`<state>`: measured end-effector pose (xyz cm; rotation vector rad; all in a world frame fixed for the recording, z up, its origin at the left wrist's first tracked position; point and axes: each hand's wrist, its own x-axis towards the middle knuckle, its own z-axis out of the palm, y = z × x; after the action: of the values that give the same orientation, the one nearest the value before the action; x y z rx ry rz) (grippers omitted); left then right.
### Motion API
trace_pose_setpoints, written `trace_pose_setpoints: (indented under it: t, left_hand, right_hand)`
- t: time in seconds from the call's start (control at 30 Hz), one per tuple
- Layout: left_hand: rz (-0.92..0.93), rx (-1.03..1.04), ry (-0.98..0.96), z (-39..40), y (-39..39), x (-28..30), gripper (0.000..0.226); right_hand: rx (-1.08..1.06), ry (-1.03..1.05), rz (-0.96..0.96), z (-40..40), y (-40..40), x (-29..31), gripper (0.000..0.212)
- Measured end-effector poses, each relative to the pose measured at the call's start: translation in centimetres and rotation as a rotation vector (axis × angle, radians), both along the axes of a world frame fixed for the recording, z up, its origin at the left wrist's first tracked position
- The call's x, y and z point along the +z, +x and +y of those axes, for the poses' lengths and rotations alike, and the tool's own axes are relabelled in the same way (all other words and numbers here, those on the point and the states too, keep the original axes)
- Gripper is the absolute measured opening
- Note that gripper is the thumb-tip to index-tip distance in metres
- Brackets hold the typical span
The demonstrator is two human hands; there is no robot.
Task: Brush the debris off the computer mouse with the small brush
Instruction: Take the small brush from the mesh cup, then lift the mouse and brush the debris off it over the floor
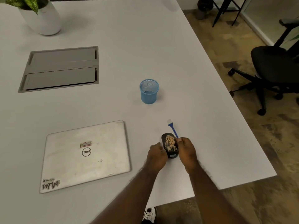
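Observation:
A black computer mouse (170, 145) lies on the white table (186, 78), its top covered with tan crumbs of debris. My left hand (157, 155) grips the mouse's left side. My right hand (187, 151) sits against the mouse's right side and holds the small brush (173, 129) by the lower end of its blue handle. The brush points away from me, its white bristles up beyond the mouse and clear of the debris.
A shut silver laptop (85, 156) lies to the left. A blue mesh cup (149, 91) stands beyond the mouse. Farther back are a grey cable hatch (61, 68) and a white plant pot (42, 18). The table's right edge is close, with a black office chair (273, 68) past it.

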<state>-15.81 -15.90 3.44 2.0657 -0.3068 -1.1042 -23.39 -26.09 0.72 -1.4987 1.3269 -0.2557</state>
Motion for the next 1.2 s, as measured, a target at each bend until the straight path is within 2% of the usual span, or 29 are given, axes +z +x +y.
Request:
trace_pose_setpoints:
  t: [0.17, 0.47, 0.73, 0.87, 1.0, 1.2]
  left_hand:
    - [0.149, 0.109, -0.042, -0.8, 0.1, -0.3, 0.038]
    - [0.304, 0.219, -0.141, 0.3, -0.8, 0.1, 0.034]
    - [0.328, 0.094, -0.25, 2.1, -1.9, 3.8, 0.029]
    - [0.391, 0.037, -0.291, 3.9, -2.7, 6.5, 0.026]
    - [0.534, -0.028, -0.31, 6.3, -3.6, 9.8, 0.029]
    - [0.634, -0.186, -0.287, 9.6, -5.5, 13.7, 0.027]
  right_hand:
    - [-0.037, 0.052, -0.024, 0.1, 0.1, 0.2, 0.026]
    - [-0.099, 0.088, -0.095, 0.8, -1.5, 2.4, 0.022]
    - [-0.121, -0.003, -0.125, 3.2, -4.1, 7.3, 0.021]
    - [-0.191, 0.015, -0.162, 5.5, -5.6, 10.5, 0.022]
    - [-0.316, 0.027, -0.186, 9.1, -7.9, 14.1, 0.024]
    - [-0.556, 0.095, -0.355, 15.2, -11.8, 18.6, 0.019]
